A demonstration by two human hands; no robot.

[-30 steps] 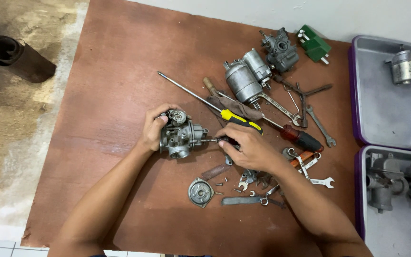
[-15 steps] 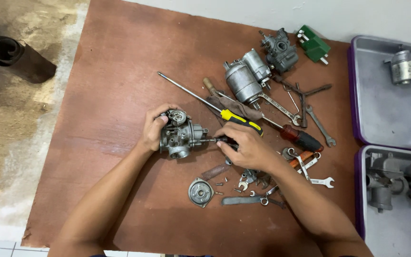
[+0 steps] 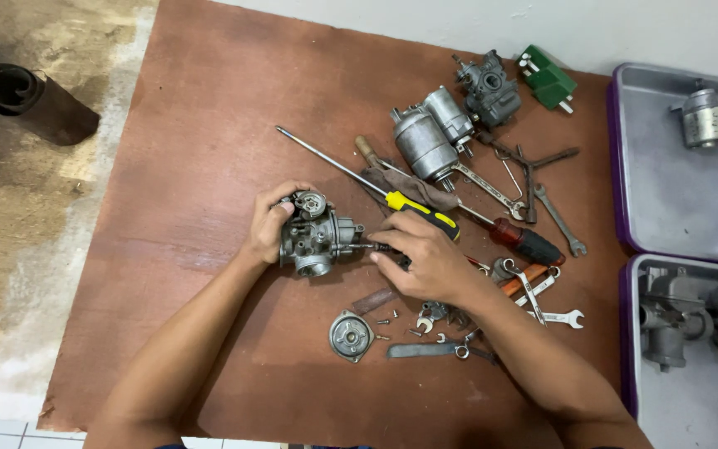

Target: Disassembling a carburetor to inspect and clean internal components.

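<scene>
Head view: the left hand (image 3: 272,229) clamps the grey carburettor (image 3: 316,237) on the brown tabletop (image 3: 201,125); the right hand (image 3: 425,262) is closed round a small black-handled driver (image 3: 382,247) at its side. Best practice: brace the body firmly and keep the driver square to it.

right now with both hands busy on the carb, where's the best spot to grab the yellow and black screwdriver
Grip the yellow and black screwdriver by its handle, coming from above. The handle is the thick, ribbed part and lies flat on the board, just past the right hand. Its long thin shaft runs up-left over bare board and offers little to hold. The left hand steadies the carburetor.
</scene>
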